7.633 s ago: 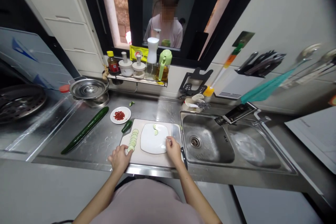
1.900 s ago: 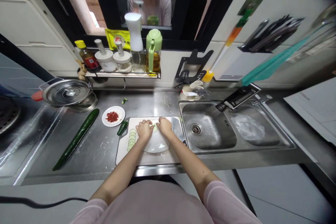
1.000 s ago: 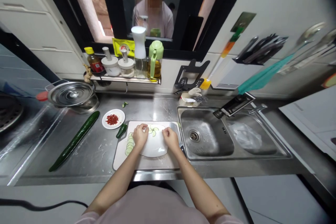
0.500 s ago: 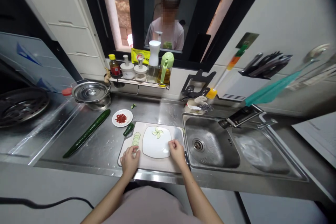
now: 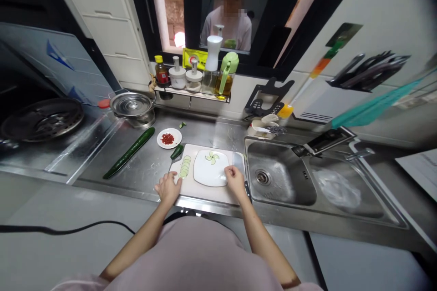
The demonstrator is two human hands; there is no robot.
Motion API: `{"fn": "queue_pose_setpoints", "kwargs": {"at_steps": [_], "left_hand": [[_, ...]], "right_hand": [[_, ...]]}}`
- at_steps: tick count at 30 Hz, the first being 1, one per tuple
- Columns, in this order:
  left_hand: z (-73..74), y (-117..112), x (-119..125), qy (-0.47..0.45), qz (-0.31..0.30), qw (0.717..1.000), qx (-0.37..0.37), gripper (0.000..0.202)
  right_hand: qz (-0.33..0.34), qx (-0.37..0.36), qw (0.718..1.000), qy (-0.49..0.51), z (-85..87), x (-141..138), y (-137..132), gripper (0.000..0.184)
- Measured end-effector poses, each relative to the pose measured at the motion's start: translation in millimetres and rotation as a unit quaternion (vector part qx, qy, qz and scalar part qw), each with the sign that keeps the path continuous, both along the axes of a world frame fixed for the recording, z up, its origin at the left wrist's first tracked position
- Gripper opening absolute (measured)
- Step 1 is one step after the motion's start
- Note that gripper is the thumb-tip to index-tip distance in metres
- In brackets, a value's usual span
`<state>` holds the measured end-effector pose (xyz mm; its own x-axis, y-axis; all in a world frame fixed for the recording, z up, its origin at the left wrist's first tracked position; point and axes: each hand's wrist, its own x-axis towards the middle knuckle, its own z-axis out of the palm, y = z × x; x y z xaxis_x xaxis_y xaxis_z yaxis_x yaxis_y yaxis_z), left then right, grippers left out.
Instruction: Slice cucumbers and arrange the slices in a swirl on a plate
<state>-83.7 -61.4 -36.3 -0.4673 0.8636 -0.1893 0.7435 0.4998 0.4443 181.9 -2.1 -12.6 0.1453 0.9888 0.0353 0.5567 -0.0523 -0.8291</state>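
Note:
A white square plate [image 5: 209, 177] lies on a pale cutting board [image 5: 201, 193] at the counter's front edge. A few cucumber slices [image 5: 211, 158] form a small fan near the plate's far rim. A row of cucumber slices [image 5: 185, 167] lies on the board left of the plate. My left hand [image 5: 167, 189] rests on the board's near left corner with fingers stretched, its fingertips at the nearest slice of the row. My right hand [image 5: 235, 178] has curled fingers on the plate's right rim. A knife [image 5: 240, 162] lies along the board's right side.
A whole cucumber [image 5: 129, 153], a cucumber end piece [image 5: 176, 151] and a small dish of red chilli [image 5: 169, 138] lie left of the board. A lidded pot [image 5: 131, 105] stands behind them. The sink [image 5: 280, 181] is right of the board. A bottle shelf [image 5: 193, 93] hangs at the back.
Both hands pulled back from the plate's far side, where they were at the slices. The left went to the slice row's near end, the right to the plate's right rim.

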Motion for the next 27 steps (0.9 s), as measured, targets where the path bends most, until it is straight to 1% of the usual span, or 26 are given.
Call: {"fn": "queue_pose_setpoints", "kwargs": {"at_steps": [6, 13, 20, 27], "left_hand": [[-6.4, 6, 4, 0.014, -0.012, 1.000, -0.001, 0.032], [-10.1, 10, 7, 0.019, -0.008, 1.000, -0.002, 0.032], [-8.8, 10, 8, 0.021, -0.008, 1.000, 0.000, 0.028], [-5.8, 9, 13, 0.010, -0.005, 1.000, 0.018, 0.019]], "right_hand": [[0.004, -0.006, 1.000, -0.001, -0.2, 2, -6, 0.032], [0.006, -0.017, 1.000, 0.000, -0.9, 2, -9, 0.032], [0.006, -0.027, 1.000, 0.005, -3.8, 4, -6, 0.034], [0.007, -0.023, 1.000, 0.005, -3.4, 3, -6, 0.031]]}}
